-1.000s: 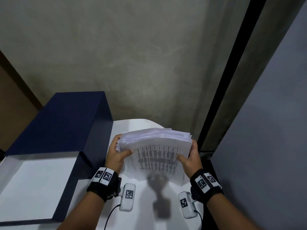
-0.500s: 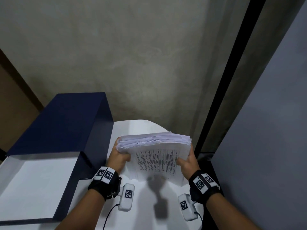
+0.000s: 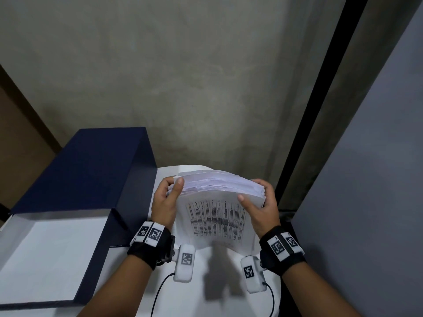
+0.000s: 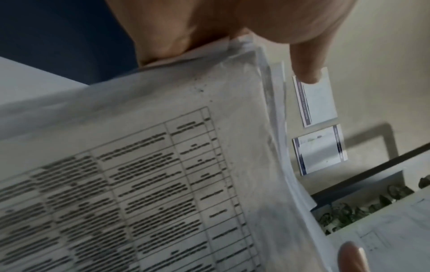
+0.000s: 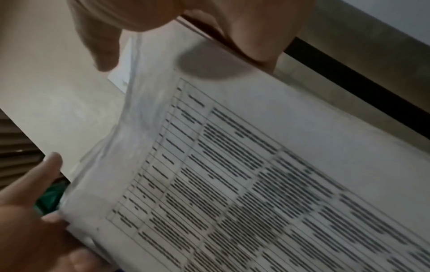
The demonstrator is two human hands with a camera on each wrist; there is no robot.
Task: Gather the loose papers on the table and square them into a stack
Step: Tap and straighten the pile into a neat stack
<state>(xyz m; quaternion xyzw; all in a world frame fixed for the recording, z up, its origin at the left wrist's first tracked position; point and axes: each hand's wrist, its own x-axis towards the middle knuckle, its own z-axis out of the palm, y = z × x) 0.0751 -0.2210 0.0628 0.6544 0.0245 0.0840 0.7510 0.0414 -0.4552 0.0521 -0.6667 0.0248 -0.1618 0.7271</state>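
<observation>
A thick stack of white papers (image 3: 217, 207) stands on its lower edge on the white table (image 3: 217, 282), tilted, its printed table of text facing me. My left hand (image 3: 168, 197) grips the stack's left side, thumb on the front near the top corner. My right hand (image 3: 261, 202) grips the right side, thumb on the front sheet, fingers behind. The top edges fan unevenly. Up close, the stack (image 4: 163, 165) fills the left wrist view under my left hand (image 4: 232, 33). The right wrist view shows the stack (image 5: 256, 165) with my right hand (image 5: 163, 27) at its top corner.
A dark blue open box (image 3: 80, 179) with a white inside stands on the left of the table, close to my left hand. A grey concrete wall rises behind; a black frame and a grey panel (image 3: 366, 179) close off the right. Two small cards (image 4: 316, 119) hang on the wall.
Both hands have slid up toward the stack's top corners, and the stack leans a little more toward me. It stays on the same spot of the table.
</observation>
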